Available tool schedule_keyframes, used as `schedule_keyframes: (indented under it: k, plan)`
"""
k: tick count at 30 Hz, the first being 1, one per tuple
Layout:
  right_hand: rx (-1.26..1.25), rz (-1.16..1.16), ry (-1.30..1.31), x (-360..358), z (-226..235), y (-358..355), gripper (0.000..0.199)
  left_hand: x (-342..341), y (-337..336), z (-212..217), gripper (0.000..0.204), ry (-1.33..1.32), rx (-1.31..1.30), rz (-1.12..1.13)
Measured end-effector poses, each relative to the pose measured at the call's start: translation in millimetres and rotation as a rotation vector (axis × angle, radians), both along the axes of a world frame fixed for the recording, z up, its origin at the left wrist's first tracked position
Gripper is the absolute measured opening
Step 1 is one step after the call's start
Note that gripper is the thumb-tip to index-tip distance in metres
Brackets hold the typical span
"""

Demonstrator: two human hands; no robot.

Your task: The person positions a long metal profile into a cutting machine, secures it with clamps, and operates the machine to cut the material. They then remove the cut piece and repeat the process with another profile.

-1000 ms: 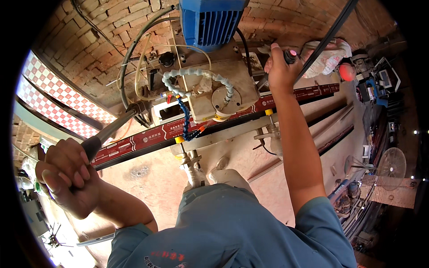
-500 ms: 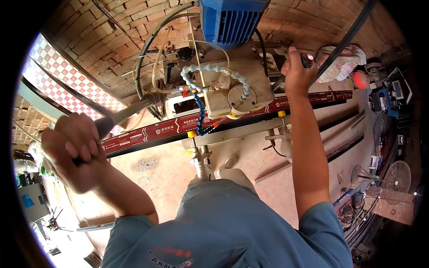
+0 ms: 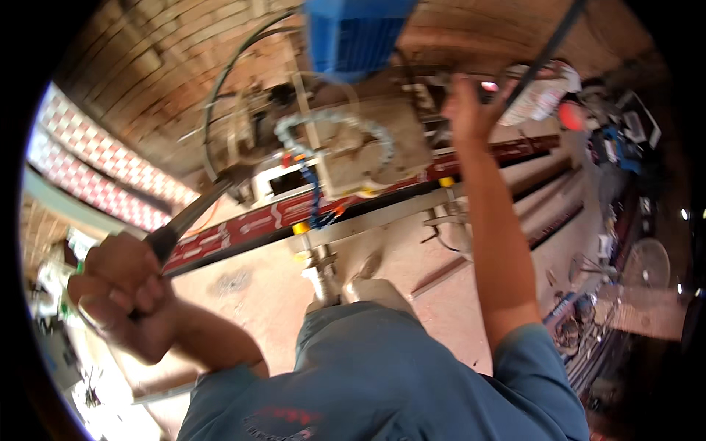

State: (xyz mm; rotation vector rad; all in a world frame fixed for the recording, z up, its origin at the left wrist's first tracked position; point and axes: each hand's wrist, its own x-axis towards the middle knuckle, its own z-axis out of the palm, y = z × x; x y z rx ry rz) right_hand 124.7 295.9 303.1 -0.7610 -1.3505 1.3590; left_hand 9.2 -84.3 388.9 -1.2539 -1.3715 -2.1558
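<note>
My left hand point(image 3: 129, 294) is closed around the dark grip of a long metal lever point(image 3: 187, 220) at the left side of a machine. My right hand point(image 3: 474, 114), blurred, closes around a short dark handle with a lit pinkish end point(image 3: 489, 87) at the machine's right side. Between them sits the pale machine head point(image 3: 368, 158) under a blue motor point(image 3: 357, 37). A ring of grey segmented hose point(image 3: 334, 121) lies on the head, and a blue segmented hose point(image 3: 315, 195) hangs at its front. A long dark-red printed bar point(image 3: 250, 224) runs crosswise beneath the head.
Two yellow-topped clamp fittings point(image 3: 301, 228) point(image 3: 446, 181) stand along a pale rail before me. Long strips point(image 3: 555, 235) lie on the floor at right, near a fan point(image 3: 647, 264). A brick wall point(image 3: 169, 51) rises behind, with a checkered panel point(image 3: 95, 151) at left.
The view has shifted and blurred. My left hand has come nearer to me and a little toward the machine, swinging the lever's grip with it. My right hand stays at the handle.
</note>
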Motion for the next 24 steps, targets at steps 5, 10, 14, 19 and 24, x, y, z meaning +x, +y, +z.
schedule_keyframes:
  k: [5,10,14,19,24]
  plan:
    - [0.142,0.007,-0.093,-3,-14,12,0.024,-7,0,-17,0.037,-0.085,0.079,0.083]
    - [0.129,0.095,-0.029,-5,-13,5,0.03,-13,-12,-21,0.035,-0.083,0.064,0.013]
    - [0.107,0.117,-0.026,-4,-13,2,0.029,-11,-14,-20,0.035,-0.099,0.056,0.018]
    - [0.122,0.129,-0.062,1,-15,2,0.028,5,-23,-36,0.037,-0.07,0.053,0.014]
    - [0.125,0.125,-0.072,0,-14,0,0.029,10,-26,-42,0.034,-0.041,0.062,0.082]
